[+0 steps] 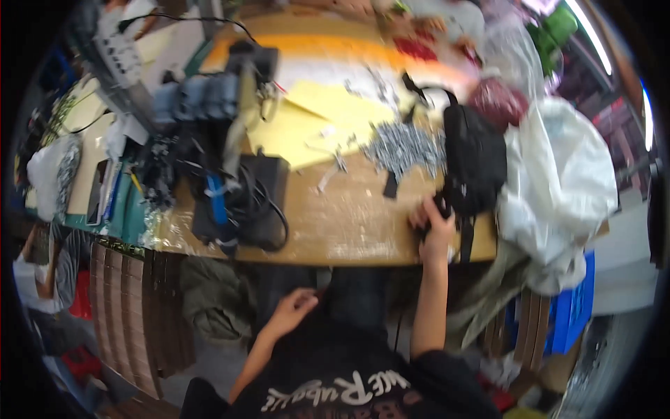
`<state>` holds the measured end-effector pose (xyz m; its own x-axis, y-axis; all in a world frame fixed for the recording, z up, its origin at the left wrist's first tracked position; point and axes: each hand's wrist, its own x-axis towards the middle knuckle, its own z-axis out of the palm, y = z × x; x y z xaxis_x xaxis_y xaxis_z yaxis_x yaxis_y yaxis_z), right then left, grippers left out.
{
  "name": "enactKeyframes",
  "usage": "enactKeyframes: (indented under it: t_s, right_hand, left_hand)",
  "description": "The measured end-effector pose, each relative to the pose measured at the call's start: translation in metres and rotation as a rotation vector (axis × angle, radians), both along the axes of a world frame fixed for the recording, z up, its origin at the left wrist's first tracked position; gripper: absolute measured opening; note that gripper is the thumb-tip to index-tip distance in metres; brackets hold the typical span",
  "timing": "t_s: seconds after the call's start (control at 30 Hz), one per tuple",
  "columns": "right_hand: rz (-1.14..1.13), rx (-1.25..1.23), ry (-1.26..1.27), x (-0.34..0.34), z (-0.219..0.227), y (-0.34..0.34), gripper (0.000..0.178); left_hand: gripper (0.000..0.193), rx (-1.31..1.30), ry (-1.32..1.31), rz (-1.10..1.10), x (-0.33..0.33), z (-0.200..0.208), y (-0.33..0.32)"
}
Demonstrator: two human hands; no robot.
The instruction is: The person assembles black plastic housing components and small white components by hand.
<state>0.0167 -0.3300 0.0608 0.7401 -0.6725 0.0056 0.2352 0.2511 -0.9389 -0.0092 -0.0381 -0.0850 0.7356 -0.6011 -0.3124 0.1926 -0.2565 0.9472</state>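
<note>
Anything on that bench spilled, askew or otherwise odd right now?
Yes: a loose heap of small grey metal parts lies scattered over the wooden tabletop, some spilling onto the yellow paper sheet. The right hand touches the black fabric bag beside it.

— What's the right hand (434, 225) on?
— A black bag (474, 164), soft fabric, slumped on the wooden table (335, 216) near its front edge, right of the middle. The hand touches its lower left corner, fingers curled there; whether they grip it is blurred.
— How does the bag lie?
— Lengthwise away from the person, bulging, one strap looping out at the top, another hanging over the table's front edge.
— And the left hand (289, 311)?
— Below the table edge, over the dark lap, fingers loosely bent, holding nothing that shows
</note>
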Motion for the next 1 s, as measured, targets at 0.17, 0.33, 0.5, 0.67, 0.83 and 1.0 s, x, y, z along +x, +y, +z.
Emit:
enactKeyframes:
  t_s: [0.17, 0.33, 0.5, 0.67, 0.83, 1.0]
  right_hand:
    - [0.108, 0.168, -0.098, 0.013, -0.007, -0.012, 0.011]
    - [0.068, 0.094, -0.124, 0.009, -0.005, -0.009, 0.015]
    - [0.023, 0.156, -0.146, -0.024, -0.009, 0.0, 0.017]
    - [-0.244, 0.121, -0.32, -0.099, -0.008, -0.014, 0.017]
    - [-0.944, -0.192, -0.172, -0.2, -0.033, -0.11, 0.014]
    - [-0.989, -0.242, 0.406, -0.229, -0.132, -0.196, 0.017]
  left_hand:
    - [0.028, 0.045, 0.126, -0.111, 0.012, -0.014, -0.008]
    - [0.028, 0.079, 0.07, -0.157, 0.013, -0.021, -0.025]
    - [0.027, 0.087, 0.047, -0.23, 0.009, -0.019, -0.032]
    - [0.026, 0.038, 0.159, -0.168, 0.014, -0.023, -0.023]
    - [0.026, 0.085, 0.144, -0.233, 0.018, -0.026, -0.031]
    - [0.027, 0.138, 0.114, -0.249, 0.019, -0.025, -0.029]
